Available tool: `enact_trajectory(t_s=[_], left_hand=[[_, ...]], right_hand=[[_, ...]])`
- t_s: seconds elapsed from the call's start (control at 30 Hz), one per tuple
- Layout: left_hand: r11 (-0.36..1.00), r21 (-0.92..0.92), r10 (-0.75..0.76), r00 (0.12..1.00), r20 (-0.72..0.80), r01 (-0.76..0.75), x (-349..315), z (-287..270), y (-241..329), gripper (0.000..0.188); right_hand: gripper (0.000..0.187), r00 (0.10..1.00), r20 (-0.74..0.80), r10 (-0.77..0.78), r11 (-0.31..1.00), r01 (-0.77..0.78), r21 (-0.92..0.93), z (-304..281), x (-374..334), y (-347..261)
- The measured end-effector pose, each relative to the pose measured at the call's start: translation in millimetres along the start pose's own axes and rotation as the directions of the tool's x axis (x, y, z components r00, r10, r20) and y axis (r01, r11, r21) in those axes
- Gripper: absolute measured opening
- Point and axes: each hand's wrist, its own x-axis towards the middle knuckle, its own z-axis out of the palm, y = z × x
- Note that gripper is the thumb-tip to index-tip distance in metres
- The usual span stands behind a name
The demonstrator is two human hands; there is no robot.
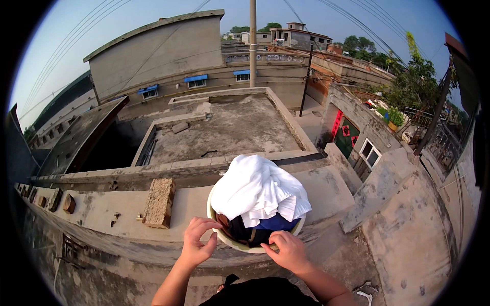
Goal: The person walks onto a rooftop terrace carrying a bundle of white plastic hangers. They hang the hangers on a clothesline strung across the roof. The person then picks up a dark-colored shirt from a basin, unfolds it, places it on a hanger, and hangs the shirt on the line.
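Note:
A pale round basin [245,249] full of clothes stands on the ledge in front of me. White cloth [258,186] is heaped on top, with dark blue cloth [278,223] and black cloth [237,228] showing below it at the near side. My left hand [195,244] is at the basin's left rim, fingers curved and thumb apart, with nothing seen between them. At the near right rim, my right hand [289,251] has its bent fingers and thumb around the edge. Its farther fingers are partly hidden.
A rough brick [159,203] lies on the concrete ledge [196,201] left of the basin, with smaller stones [69,204] farther left. Beyond is a flat roof [235,125] with a dark opening [115,145] beside it. A utility pole [253,46] rises behind.

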Motion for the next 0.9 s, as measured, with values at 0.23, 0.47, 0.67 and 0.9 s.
enact_trajectory(t_s=[0.23,0.47,0.67,0.9], left_hand=[[1.0,-0.019,-0.021,1.0,0.018,0.021,-7.9,-1.2,-15.7,0.022],[0.994,-0.085,-0.063,0.998,0.01,0.064,-7.0,-4.8,-31.4,0.02],[0.992,-0.111,-0.057,0.997,0.051,0.062,-2.1,-11.1,-35.2,0.024],[0.988,-0.119,-0.088,0.992,0.087,0.098,8.0,-7.3,-43.0,0.031]], right_hand=[[0.038,0.988,-0.005,0.156,0.957,-0.152,-0.246,28.6,10.3,-27.0],[0.029,0.977,-0.074,0.199,0.945,-0.212,-0.251,46.7,11.3,-26.4],[0.026,0.954,-0.091,0.286,0.951,-0.294,-0.094,41.2,12.9,-27.7],[0.023,0.931,0.012,0.365,0.931,-0.365,0.03,21.2,28.1,-29.7]])
